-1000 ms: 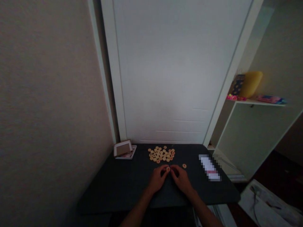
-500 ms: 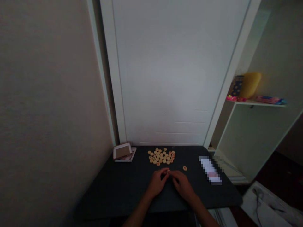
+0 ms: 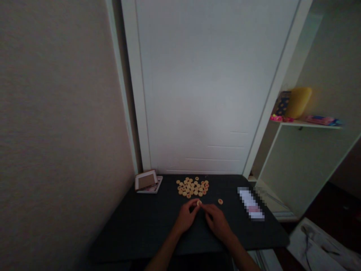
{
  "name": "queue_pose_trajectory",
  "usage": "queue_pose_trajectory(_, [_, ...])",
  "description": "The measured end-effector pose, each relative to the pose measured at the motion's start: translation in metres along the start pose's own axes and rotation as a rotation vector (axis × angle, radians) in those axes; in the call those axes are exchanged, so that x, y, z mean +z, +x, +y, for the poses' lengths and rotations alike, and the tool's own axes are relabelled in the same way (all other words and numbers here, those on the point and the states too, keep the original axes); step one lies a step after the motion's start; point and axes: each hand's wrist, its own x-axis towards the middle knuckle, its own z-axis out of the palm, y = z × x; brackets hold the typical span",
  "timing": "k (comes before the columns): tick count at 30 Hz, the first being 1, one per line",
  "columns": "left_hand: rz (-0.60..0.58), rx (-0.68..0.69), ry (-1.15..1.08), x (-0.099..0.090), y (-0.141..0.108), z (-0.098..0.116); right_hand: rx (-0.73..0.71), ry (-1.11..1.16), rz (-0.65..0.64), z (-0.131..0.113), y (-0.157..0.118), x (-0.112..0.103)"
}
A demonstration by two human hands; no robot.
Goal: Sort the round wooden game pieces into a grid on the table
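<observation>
Between my two hands is a small round wooden piece (image 3: 199, 203), pale on the side that shows. My left hand (image 3: 186, 216) pinches it from the left between thumb and fingers. The fingertips of my right hand (image 3: 216, 219) touch its right side, thumb and index finger close together. Just beyond my hands, several similar round pieces (image 3: 192, 186) lie in a loose cluster, some with reddish or dark marks. One separate piece (image 3: 220, 201) with a red mark lies right of the cluster, beyond my right hand.
Two stacked frames (image 3: 146, 181) lie at the dark table's (image 3: 135, 226) back left corner. A blurred-out flat object (image 3: 250, 203) lies on the right side. Behind stands a white panel door (image 3: 197, 94); a shelf (image 3: 304, 123) with a yellow item is at right.
The piece between my hands has been raised slightly and turned, so more of its pale face shows. My left fingers have shifted slightly upward.
</observation>
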Motion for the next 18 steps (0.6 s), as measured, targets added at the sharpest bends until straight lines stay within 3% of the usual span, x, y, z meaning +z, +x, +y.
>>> queue_pose_trajectory(9, [-0.061,0.044,0.005,0.001,0.000,-0.009,-0.035,-0.020,0.012,0.012,-0.001,0.007])
queue_pose_trajectory(18, [-0.066,0.041,0.013,0.003,-0.003,0.000,-0.004,-0.025,0.027,0.015,-0.003,0.008])
